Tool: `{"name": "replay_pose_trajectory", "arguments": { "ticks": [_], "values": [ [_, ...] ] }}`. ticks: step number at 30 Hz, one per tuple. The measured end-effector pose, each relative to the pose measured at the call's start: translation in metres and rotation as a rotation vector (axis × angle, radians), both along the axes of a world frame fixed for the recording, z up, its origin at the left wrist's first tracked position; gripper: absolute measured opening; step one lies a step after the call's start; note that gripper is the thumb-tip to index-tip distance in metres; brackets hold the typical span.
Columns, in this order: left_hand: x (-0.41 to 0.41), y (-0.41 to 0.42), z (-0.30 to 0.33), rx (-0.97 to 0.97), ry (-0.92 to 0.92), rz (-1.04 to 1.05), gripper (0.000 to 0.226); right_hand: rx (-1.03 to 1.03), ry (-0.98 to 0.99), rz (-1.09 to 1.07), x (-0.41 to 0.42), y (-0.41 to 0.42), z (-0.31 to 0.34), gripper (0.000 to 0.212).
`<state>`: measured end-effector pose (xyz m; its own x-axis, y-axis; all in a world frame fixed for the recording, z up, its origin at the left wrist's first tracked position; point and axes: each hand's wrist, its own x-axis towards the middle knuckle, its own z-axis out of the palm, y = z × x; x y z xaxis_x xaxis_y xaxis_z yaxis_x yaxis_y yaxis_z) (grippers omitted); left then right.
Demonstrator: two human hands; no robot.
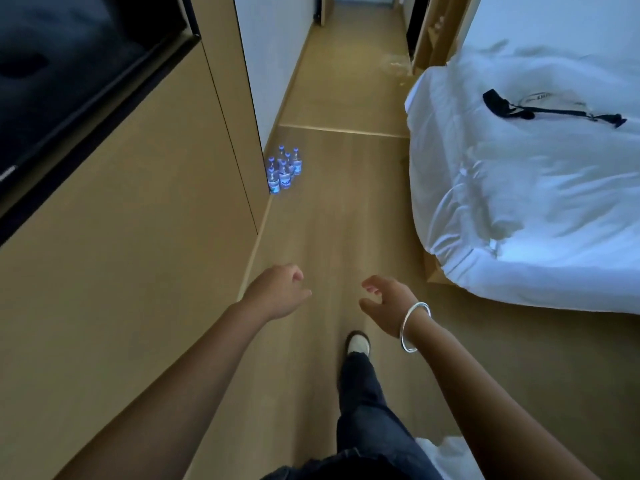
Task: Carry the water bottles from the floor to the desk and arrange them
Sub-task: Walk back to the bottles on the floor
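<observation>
- The water bottles [284, 169] stand upright in a tight cluster on the wooden floor [332, 216], tucked against the corner of the wooden wall panel [194, 188], well ahead of you. That spot likely keeps them out of the walkway.
- Their labels are blue and white; there is blue lettering on the nearest one, but it is too small to read.
- Your left hand [277, 294] is empty, its fingers loosely curled; your right hand [384, 301], with a silver bangle [414, 325] at the wrist, is also empty, fingers relaxed and apart.
- Both arms reach forward and one shoe [358, 342] is stepping out, so you seem to be walking toward the bottles.
- The bed [519, 202] with white bedding lies to your right, a black strap [512, 107] on it.
- No desk is clearly in view.
</observation>
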<state>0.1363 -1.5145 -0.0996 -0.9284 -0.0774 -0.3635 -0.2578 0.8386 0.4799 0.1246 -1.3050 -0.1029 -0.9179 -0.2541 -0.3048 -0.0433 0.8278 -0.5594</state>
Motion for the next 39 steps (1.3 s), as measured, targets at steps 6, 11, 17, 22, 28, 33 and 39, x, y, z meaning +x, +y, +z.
{"name": "replay_pose_trajectory", "arguments": {
  "ticks": [6, 11, 17, 22, 28, 33, 39],
  "values": [
    [-0.138, -0.001, -0.006, 0.02, -0.009, 0.038, 0.039, -0.007, -0.003, 0.019, -0.147, -0.006, -0.006, 0.035],
    [-0.249, -0.004, -0.004, 0.041, -0.014, 0.096, 0.038, 0.0, -0.022, 0.05, -0.264, -0.01, -0.001, 0.034],
    [-0.34, -0.028, -0.018, 0.045, -0.053, 0.136, 0.037, 0.019, -0.041, 0.106, -0.377, -0.033, 0.001, 0.034],
    [-0.425, -0.068, -0.034, 0.061, -0.067, 0.178, 0.039, 0.017, -0.069, 0.133, -0.469, -0.074, -0.01, 0.034],
    [-0.559, -0.129, -0.046, 0.084, -0.071, 0.173, 0.038, 0.026, -0.09, 0.12, -0.591, -0.136, -0.02, 0.034],
    [-0.656, -0.169, -0.036, 0.077, -0.086, 0.141, 0.017, 0.029, -0.112, 0.131, -0.677, -0.18, -0.013, 0.035],
    [-0.732, -0.192, -0.036, 0.102, -0.12, 0.111, 0.014, 0.025, -0.125, 0.149, -0.751, -0.207, -0.016, 0.035]
  ]
}}
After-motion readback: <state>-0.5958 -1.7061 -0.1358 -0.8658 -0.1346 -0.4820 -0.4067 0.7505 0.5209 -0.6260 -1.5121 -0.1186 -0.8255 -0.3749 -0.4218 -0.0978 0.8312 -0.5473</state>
